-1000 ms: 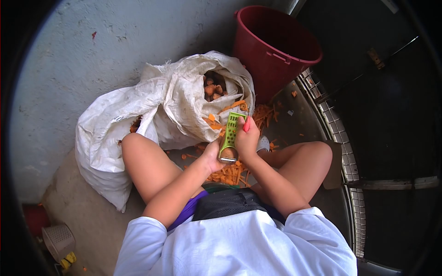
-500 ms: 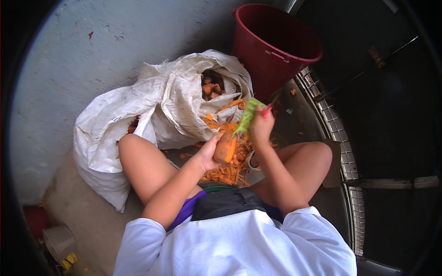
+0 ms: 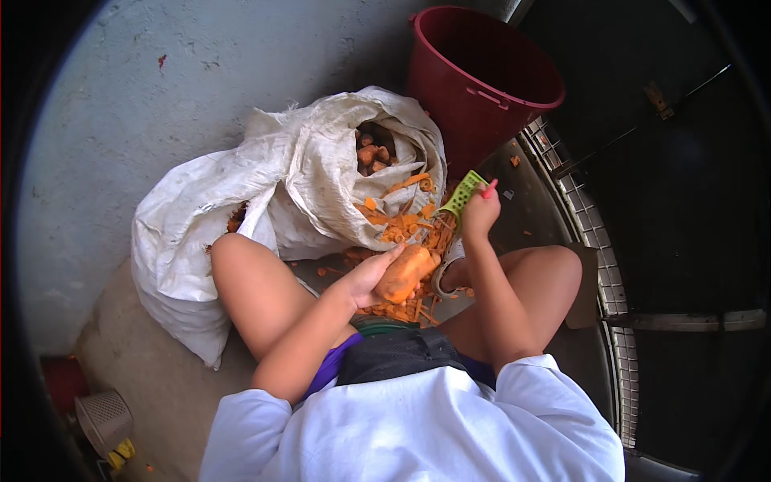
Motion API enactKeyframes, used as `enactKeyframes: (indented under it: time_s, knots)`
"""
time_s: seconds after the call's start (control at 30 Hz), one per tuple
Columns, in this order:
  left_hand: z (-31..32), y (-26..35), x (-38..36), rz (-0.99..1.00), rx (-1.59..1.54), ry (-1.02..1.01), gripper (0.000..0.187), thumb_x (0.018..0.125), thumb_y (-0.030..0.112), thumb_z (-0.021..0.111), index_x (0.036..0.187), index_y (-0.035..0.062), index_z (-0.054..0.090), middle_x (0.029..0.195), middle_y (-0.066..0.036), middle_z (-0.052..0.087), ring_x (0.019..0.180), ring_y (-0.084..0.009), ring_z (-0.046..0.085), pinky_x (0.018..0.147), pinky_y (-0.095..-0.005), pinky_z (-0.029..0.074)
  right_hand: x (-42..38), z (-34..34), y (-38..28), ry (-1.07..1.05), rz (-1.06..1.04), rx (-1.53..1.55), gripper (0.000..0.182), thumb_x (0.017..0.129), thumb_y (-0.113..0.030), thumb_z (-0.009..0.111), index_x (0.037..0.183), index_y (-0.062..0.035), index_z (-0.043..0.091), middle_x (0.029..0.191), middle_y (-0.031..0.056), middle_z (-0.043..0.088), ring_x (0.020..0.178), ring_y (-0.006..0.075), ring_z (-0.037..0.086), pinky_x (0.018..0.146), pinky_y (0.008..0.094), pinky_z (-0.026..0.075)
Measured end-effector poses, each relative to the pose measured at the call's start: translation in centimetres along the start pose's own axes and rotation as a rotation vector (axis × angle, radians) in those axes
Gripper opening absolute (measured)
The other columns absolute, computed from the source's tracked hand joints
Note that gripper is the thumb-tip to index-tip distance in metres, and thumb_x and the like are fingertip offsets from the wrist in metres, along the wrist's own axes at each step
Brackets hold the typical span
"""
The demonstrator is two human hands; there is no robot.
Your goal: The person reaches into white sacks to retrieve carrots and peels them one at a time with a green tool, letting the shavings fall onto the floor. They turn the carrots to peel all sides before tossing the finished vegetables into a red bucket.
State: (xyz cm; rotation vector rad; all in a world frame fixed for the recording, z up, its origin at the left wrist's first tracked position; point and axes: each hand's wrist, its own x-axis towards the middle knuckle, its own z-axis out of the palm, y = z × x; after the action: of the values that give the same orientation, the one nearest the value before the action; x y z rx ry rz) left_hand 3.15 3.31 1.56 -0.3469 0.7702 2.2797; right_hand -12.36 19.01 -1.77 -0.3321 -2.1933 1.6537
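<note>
A thick, partly peeled orange root (image 3: 404, 275) lies in my left hand (image 3: 365, 283), its surface orange with some brown skin. My right hand (image 3: 480, 212) is closed on a green peeler (image 3: 463, 194) with a red part by the thumb. The peeler is up and right of the root, apart from it. Orange peelings (image 3: 411, 225) are heaped below and beyond my hands, between my legs and on the edge of the white sack.
A white woven sack (image 3: 321, 173) stands open with brown roots (image 3: 372, 153) inside. Behind it is a tall red bucket (image 3: 458, 104). A wire mesh edge (image 3: 590, 233) runs along the right. A perforated basket (image 3: 104, 422) is at the lower left.
The peeler has moved right and away from the root. The root has turned in my left hand and shows more bare orange surface.
</note>
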Motion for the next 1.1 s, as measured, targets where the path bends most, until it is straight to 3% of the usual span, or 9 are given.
enactKeyframes:
  time_s: [0.17, 0.3, 0.37, 0.53, 0.63, 0.8, 0.87, 1.0, 1.1]
  knots:
    - [-2.2, 0.3, 2.1, 0.021, -0.162, 0.093, 0.041, 0.086, 0.042, 0.034, 0.107, 0.0085, 0.046, 0.084, -0.009, 0.057, 0.069, -0.0199, 0.057, 0.053, -0.0347, 0.048, -4.8, 0.1, -4.5, -0.278, -0.015, 0.217, 0.021, 0.086, -0.016, 0.045, 0.070, -0.0020, 0.043, 0.056, 0.0011, 0.040, 0.054, 0.0083, 0.035, 0.050, 0.0258, 0.033]
    - [-0.8, 0.7, 2.0, 0.090, -0.265, 0.137, 0.036, 0.088, 0.038, 0.030, 0.103, 0.0104, 0.047, 0.088, -0.004, 0.057, 0.070, -0.0164, 0.057, 0.054, -0.0347, 0.048, -9.7, 0.4, -5.7, -0.473, -0.148, -0.016, 0.016, 0.085, -0.015, 0.046, 0.076, -0.0017, 0.049, 0.060, 0.0026, 0.047, 0.054, 0.0079, 0.040, 0.050, 0.0252, 0.036]
    - [-0.3, 0.6, 1.9, 0.082, -0.322, 0.243, 0.034, 0.089, 0.035, 0.029, 0.102, 0.0107, 0.048, 0.086, -0.005, 0.057, 0.067, -0.0164, 0.057, 0.051, -0.0340, 0.048, -10.0, 0.5, -6.2, -0.418, -0.165, 0.030, 0.019, 0.083, -0.014, 0.048, 0.068, -0.0022, 0.046, 0.053, 0.0138, 0.046, 0.048, 0.0176, 0.042, 0.047, 0.0301, 0.035]
    - [-1.6, 0.7, 0.8, -0.064, 0.141, 0.138, 0.046, 0.089, 0.044, 0.026, 0.105, 0.0055, 0.047, 0.084, -0.010, 0.057, 0.066, -0.0185, 0.058, 0.054, -0.0317, 0.049, -5.4, 1.5, -1.6, -0.164, -0.179, -0.014, 0.019, 0.083, -0.015, 0.046, 0.071, -0.0004, 0.049, 0.057, 0.0146, 0.051, 0.049, 0.0244, 0.047, 0.050, 0.0353, 0.038]
    - [1.0, -0.5, 0.0, -0.050, -0.030, 0.195, 0.046, 0.086, 0.044, 0.036, 0.105, 0.0035, 0.046, 0.083, -0.012, 0.056, 0.068, -0.0200, 0.058, 0.058, -0.0324, 0.050, 0.0, -0.4, 0.3, -0.037, 0.086, -0.025, 0.022, 0.085, -0.016, 0.044, 0.071, 0.0004, 0.049, 0.055, 0.0080, 0.051, 0.049, 0.0141, 0.048, 0.048, 0.0317, 0.038]
    - [-2.6, 0.3, 1.8, 0.026, -0.048, 0.106, 0.044, 0.085, 0.043, 0.038, 0.107, 0.0053, 0.045, 0.084, -0.010, 0.056, 0.071, -0.0216, 0.058, 0.059, -0.0327, 0.050, -4.5, 0.1, -4.1, -0.265, -0.038, 0.225, 0.020, 0.085, -0.014, 0.045, 0.069, -0.0017, 0.045, 0.058, -0.0021, 0.041, 0.054, 0.0068, 0.036, 0.051, 0.0240, 0.034]
    - [-2.7, 0.3, 2.0, 0.072, -0.117, 0.114, 0.041, 0.087, 0.041, 0.034, 0.108, 0.0073, 0.045, 0.089, -0.008, 0.056, 0.075, -0.0201, 0.057, 0.063, -0.0328, 0.049, -7.6, 0.7, -4.6, -0.340, -0.114, 0.187, 0.021, 0.085, -0.013, 0.045, 0.068, -0.0026, 0.042, 0.056, 0.0017, 0.040, 0.054, 0.0089, 0.037, 0.050, 0.0256, 0.035]
    - [-2.1, -0.1, 2.6, 0.146, -0.205, 0.173, 0.039, 0.089, 0.038, 0.028, 0.109, 0.0093, 0.045, 0.095, -0.005, 0.055, 0.083, -0.0169, 0.055, 0.069, -0.0327, 0.048, -10.0, 0.5, -5.5, -0.390, -0.206, -0.042, 0.014, 0.080, -0.010, 0.050, 0.071, -0.0004, 0.045, 0.058, 0.0175, 0.049, 0.052, 0.0322, 0.047, 0.049, 0.0361, 0.037]
    - [-2.1, 0.4, 2.4, 0.112, -0.096, 0.164, 0.041, 0.090, 0.040, 0.026, 0.107, 0.0081, 0.046, 0.095, -0.007, 0.055, 0.079, -0.0181, 0.057, 0.063, -0.0328, 0.049, -9.1, 0.8, -4.7, -0.410, -0.172, -0.100, 0.020, 0.085, -0.016, 0.047, 0.072, -0.0005, 0.047, 0.057, 0.0065, 0.046, 0.054, 0.0103, 0.037, 0.051, 0.0276, 0.036]
